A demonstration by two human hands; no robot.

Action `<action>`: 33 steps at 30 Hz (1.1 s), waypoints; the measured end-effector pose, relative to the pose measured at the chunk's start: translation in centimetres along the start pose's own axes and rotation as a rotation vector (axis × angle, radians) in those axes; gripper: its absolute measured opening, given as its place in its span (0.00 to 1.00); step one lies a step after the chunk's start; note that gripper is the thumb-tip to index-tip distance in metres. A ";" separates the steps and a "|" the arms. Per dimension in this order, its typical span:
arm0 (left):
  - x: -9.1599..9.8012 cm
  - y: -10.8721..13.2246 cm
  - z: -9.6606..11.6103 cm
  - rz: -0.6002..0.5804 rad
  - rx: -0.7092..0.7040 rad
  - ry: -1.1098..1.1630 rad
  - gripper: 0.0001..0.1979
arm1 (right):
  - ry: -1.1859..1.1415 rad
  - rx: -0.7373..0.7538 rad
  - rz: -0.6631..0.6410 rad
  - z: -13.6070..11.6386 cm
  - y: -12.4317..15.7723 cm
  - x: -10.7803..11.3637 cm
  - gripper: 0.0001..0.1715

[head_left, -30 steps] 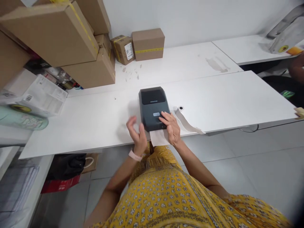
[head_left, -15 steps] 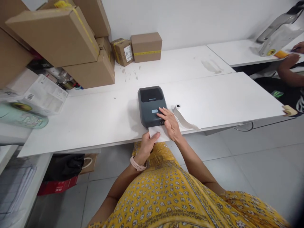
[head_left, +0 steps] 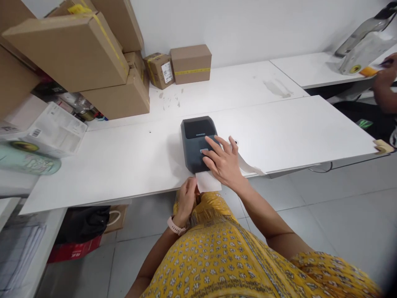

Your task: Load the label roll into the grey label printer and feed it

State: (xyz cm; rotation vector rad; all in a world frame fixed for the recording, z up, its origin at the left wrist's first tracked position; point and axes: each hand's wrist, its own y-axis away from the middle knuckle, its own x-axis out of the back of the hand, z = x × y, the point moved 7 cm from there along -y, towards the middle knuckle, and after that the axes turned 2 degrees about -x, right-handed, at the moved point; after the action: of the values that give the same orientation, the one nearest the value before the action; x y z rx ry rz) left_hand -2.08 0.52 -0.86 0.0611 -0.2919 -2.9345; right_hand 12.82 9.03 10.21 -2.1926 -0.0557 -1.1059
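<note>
A dark grey label printer point(head_left: 194, 159) stands near the front edge of the white table, with a blank white paper label point(head_left: 208, 182) sticking out of its front slot. Over its top, my right hand point(head_left: 226, 163) is open with fingers spread, the fingertips at the small light button. My left hand point(head_left: 187, 194) is at the table edge beside the label's left side. Its fingers are curled together, and whether they pinch anything is hidden. Just right of the printer, partly covered by my right hand, a curling white paper strip point(head_left: 248, 166) trails to the table edge.
Cardboard boxes point(head_left: 105, 97) are stacked at the left, with two smaller boxes point(head_left: 190, 64) against the wall. A mint-green bottle point(head_left: 31, 159) lies far left. Another person's hand point(head_left: 386, 78) is at the far right table, near a tape dispenser point(head_left: 362, 56).
My left thumb has come off the top of the label, and that hand has shifted slightly left and down. My right hand has lifted and spread its fingers farther over the printer's top.
</note>
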 end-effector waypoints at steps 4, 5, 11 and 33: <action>3.3 -0.9 2.1 0.219 -0.158 -0.031 0.18 | -0.032 0.052 -0.050 0.1 -0.8 -1.0 0.18; 3.7 -1.3 2.7 0.275 -0.207 -0.027 0.18 | -0.036 0.049 -0.055 0.3 -0.8 -1.2 0.18; 2.2 -3.5 5.9 0.337 -0.404 -0.117 0.21 | -0.039 -0.001 -0.018 0.6 0.3 -1.4 0.18; 0.0 -4.0 4.1 0.234 -0.456 -0.194 0.36 | -0.509 -0.377 0.150 4.6 5.9 -2.5 0.36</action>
State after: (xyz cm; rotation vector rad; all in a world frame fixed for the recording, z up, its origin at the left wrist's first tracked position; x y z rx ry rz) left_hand -3.05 5.12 2.41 -0.3011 0.3259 -2.6991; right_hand 16.30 7.78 3.31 -2.7186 0.1024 -0.4808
